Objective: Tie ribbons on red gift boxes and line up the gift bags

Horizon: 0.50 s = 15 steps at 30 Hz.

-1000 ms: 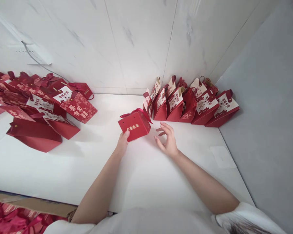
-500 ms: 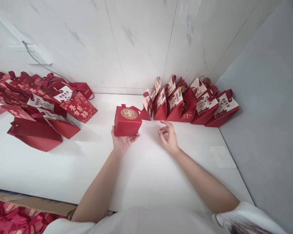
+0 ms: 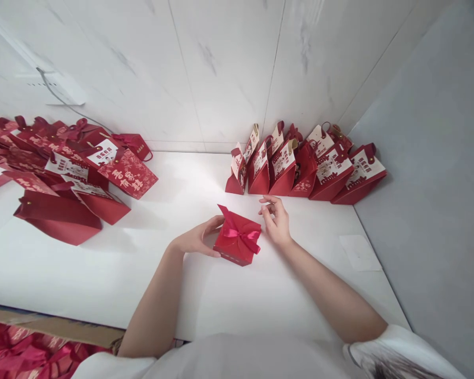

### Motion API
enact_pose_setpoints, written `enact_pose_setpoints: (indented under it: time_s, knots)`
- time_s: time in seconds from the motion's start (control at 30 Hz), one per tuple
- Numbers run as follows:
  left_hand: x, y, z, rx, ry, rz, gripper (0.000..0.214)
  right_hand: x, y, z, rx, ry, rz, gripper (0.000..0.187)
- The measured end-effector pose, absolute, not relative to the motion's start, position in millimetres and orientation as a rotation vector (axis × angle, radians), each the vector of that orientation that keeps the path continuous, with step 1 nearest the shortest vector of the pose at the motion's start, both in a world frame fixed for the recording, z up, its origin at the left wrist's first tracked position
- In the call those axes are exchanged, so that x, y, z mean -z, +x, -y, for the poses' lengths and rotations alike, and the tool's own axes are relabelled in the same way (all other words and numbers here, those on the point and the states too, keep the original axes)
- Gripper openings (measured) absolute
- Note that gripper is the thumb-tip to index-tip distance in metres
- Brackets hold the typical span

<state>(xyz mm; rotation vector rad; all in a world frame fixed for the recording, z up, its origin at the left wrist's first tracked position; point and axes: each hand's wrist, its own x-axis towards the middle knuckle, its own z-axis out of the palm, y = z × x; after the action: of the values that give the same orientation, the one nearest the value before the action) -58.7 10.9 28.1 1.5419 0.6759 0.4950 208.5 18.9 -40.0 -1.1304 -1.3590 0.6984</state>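
Note:
Just in front of me is a small red gift box point(image 3: 237, 243), its top folded closed and a shiny pinkish-red ribbon bow tied on it. My left hand point(image 3: 199, 238) grips the box from its left side, thumb low at the front and fingers behind, partly hidden. On the other side, my right hand point(image 3: 277, 220) hovers close to the box, apart from it. Its fingers are loosely curled and hold nothing.
Along the wall at right stand several red handled gift boxes point(image 3: 282, 168) with cream printed fronts. More red boxes point(image 3: 114, 202) crowd the table's left. A carton point(image 3: 59, 323) of red ribboned items sits below the white table's point(image 3: 237, 305) front edge.
My left hand has moved right and turned the box over, from its gold-printed face to the bow side, and lowered it towards me. My right hand has barely shifted.

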Motion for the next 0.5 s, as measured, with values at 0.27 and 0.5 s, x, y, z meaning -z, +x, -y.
enact_pose_setpoints:
  time_s: [0.27,0.5]
  knots:
    - [-40.4,-93.8,-5.6,-0.275,1.571,-0.754,0.089,44.8,208.3,-22.1,-0.704,-1.093,1.352,0.024]
    - [-47.2,-91.5,30.9,-0.688,1.574,-1.509,0.082,46.2,208.7,-23.3,-0.759,-1.089,1.339,0.024]
